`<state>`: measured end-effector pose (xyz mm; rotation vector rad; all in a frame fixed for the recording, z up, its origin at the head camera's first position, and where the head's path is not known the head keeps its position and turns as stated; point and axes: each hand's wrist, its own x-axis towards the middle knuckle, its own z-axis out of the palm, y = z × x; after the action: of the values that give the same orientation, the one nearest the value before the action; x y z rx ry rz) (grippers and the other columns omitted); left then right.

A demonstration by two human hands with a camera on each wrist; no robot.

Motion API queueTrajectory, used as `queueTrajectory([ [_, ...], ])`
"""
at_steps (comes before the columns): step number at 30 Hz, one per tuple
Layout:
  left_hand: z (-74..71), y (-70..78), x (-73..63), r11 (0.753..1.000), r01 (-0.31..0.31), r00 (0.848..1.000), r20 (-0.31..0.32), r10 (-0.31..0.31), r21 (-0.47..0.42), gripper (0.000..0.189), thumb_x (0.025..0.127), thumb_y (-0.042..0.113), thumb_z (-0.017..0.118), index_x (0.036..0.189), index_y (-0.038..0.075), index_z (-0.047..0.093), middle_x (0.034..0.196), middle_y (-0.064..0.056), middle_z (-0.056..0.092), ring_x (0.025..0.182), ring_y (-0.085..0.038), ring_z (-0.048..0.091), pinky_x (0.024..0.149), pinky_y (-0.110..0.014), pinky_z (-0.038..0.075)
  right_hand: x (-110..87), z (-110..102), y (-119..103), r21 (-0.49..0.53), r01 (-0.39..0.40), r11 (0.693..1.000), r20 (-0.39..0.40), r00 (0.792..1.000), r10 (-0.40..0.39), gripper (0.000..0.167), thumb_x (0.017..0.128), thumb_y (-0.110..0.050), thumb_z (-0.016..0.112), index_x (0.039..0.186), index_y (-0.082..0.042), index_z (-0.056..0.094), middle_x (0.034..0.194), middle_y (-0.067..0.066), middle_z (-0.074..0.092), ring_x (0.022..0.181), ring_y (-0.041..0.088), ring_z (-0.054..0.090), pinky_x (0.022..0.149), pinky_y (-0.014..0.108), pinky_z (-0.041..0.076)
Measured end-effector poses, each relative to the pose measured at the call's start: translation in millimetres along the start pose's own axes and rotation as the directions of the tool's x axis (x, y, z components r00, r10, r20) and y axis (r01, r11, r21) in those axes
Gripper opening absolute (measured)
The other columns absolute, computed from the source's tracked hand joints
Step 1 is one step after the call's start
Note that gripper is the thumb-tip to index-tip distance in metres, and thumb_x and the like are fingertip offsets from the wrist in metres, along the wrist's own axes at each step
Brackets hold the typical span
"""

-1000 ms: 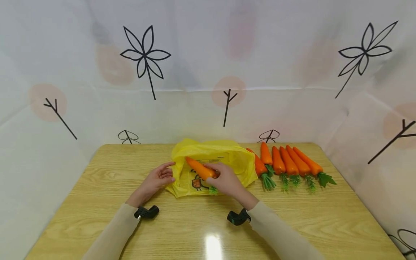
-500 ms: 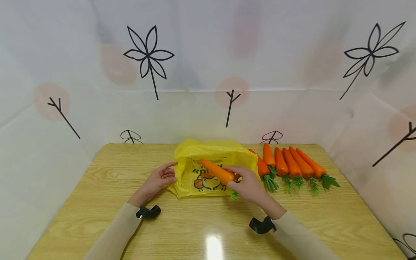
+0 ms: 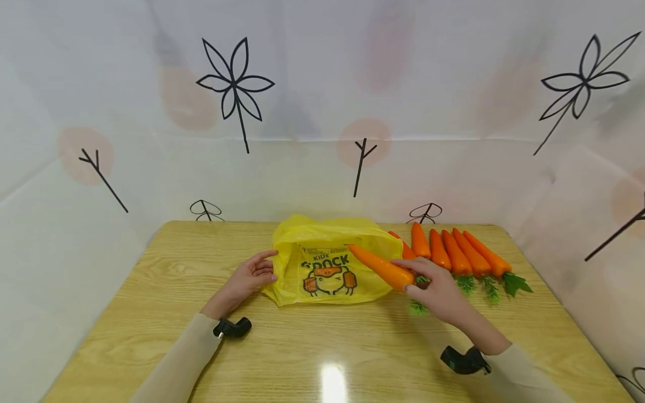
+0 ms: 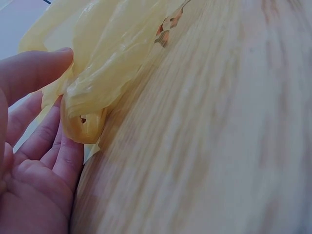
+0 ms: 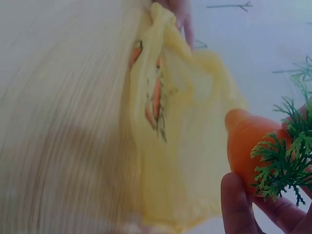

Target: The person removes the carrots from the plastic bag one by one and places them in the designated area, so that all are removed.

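Note:
My right hand (image 3: 443, 294) grips an orange carrot (image 3: 380, 267) by its thick leafy end. The carrot's tip points up and left, over the right part of the yellow plastic bag (image 3: 347, 295). In the right wrist view, green leaves (image 5: 287, 161) stick out beside the fingers. The bag's mouth gapes toward me, and a printed cartoon shows inside. At the bag's left edge, my left hand (image 3: 248, 278) touches the plastic with thumb and fingers spread apart. In the left wrist view, its thumb lies against the bag (image 4: 112, 58) and some fingertips are hidden behind it.
Several more carrots (image 3: 456, 260) lie in a row right of the bag, partly behind my right hand. The wooden table (image 3: 282, 347) ends at a pale cloth backdrop (image 3: 302, 168) with black drawings.
My right hand has moved right, carrying the carrot from over the middle of the bag to its right side. The left hand stays at the bag's left edge.

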<state>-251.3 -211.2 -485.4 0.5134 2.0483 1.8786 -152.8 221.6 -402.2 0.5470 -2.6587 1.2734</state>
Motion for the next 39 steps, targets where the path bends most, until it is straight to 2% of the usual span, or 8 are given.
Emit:
queueTrajectory([
  [3,0.1,0.7,-0.4,1.0,0.002,1.0,-0.002,-0.002,0.004,0.065,0.095,0.004,0.068,0.152,0.004,0.037,0.124,-0.017,0.053,0.116,-0.021,0.054,0.094,-0.025,0.048,-7.7,-13.0,4.2,0.027,0.027,0.999,-0.013,1.0,-0.027,0.05,0.087,0.009,0.062,0.133,-0.011,0.065,0.11,0.006,0.06,0.084,0.016,0.051,0.059,0.027,0.051],
  [9,1.2,1.9,-1.0,1.0,0.004,1.0,-0.005,-0.004,-0.008,0.066,0.094,0.004,0.068,0.152,0.004,0.037,0.123,-0.016,0.052,0.114,-0.02,0.055,0.093,-0.026,0.049,-22.2,-38.3,13.3,-0.004,0.063,0.998,-0.051,0.997,-0.063,0.051,0.088,0.011,0.062,0.135,-0.007,0.063,0.115,0.006,0.061,0.088,0.012,0.055,0.062,0.026,0.055],
  [16,1.0,1.5,-0.8,1.0,0.006,1.0,-0.004,-0.005,0.002,0.065,0.095,0.005,0.068,0.152,0.005,0.037,0.123,-0.016,0.052,0.115,-0.02,0.055,0.094,-0.026,0.049,-38.6,-65.9,24.1,-0.056,0.046,0.997,-0.097,0.994,-0.051,0.048,0.09,0.01,0.063,0.136,-0.004,0.061,0.121,-0.015,0.056,0.089,0.009,0.054,0.061,0.022,0.054],
  [22,1.7,3.0,-1.1,1.0,0.015,1.0,-0.007,-0.015,0.003,0.065,0.094,0.004,0.068,0.152,0.006,0.038,0.124,-0.016,0.052,0.116,-0.022,0.054,0.094,-0.026,0.049,-47.0,-86.5,41.3,-0.084,-0.012,0.996,-0.132,0.991,0.001,0.047,0.092,0.007,0.063,0.138,-0.004,0.058,0.121,-0.024,0.05,0.083,0.007,0.052,0.051,0.024,0.046],
  [26,1.1,2.8,-1.1,1.0,0.01,1.0,-0.008,-0.01,0.001,0.064,0.095,0.004,0.068,0.152,0.006,0.038,0.124,-0.017,0.052,0.115,-0.021,0.055,0.094,-0.026,0.049,-48.4,-99.3,55.2,-0.056,-0.057,0.997,-0.138,0.989,0.049,0.046,0.096,0.004,0.059,0.141,-0.004,0.055,0.118,-0.021,0.05,0.083,0.008,0.05,0.053,0.024,0.045],
  [28,0.8,2.4,-1.3,1.0,0.006,1.0,-0.006,-0.006,0.004,0.065,0.095,0.004,0.067,0.152,0.005,0.037,0.125,-0.017,0.052,0.115,-0.021,0.055,0.093,-0.026,0.049,-49.2,-105.7,62.1,-0.074,-0.086,0.994,-0.154,0.985,0.074,0.046,0.097,0.001,0.059,0.142,-0.004,0.054,0.118,-0.023,0.049,0.087,0.004,0.05,0.056,0.023,0.046],
  [32,0.7,2.0,-1.6,1.0,0.005,1.0,-0.004,-0.005,0.008,0.065,0.095,0.006,0.068,0.152,0.006,0.037,0.124,-0.017,0.052,0.115,-0.023,0.054,0.093,-0.027,0.049,-51.8,-119.0,74.3,-0.128,-0.17,0.977,-0.169,0.974,0.147,0.047,0.101,-0.009,0.058,0.148,-0.01,0.05,0.119,-0.029,0.044,0.09,-0.004,0.048,0.052,0.026,0.041],
  [39,0.0,2.3,-1.5,1.0,0.008,1.0,-0.008,-0.008,0.002,0.065,0.095,0.005,0.067,0.153,0.007,0.037,0.125,-0.018,0.051,0.116,-0.023,0.054,0.093,-0.026,0.049,-54.0,-137.2,98.8,-0.139,-0.278,0.95,-0.206,0.947,0.247,0.048,0.104,-0.02,0.055,0.151,-0.02,0.047,0.118,-0.008,0.045,0.082,0.002,0.044,0.05,0.03,0.037],
])
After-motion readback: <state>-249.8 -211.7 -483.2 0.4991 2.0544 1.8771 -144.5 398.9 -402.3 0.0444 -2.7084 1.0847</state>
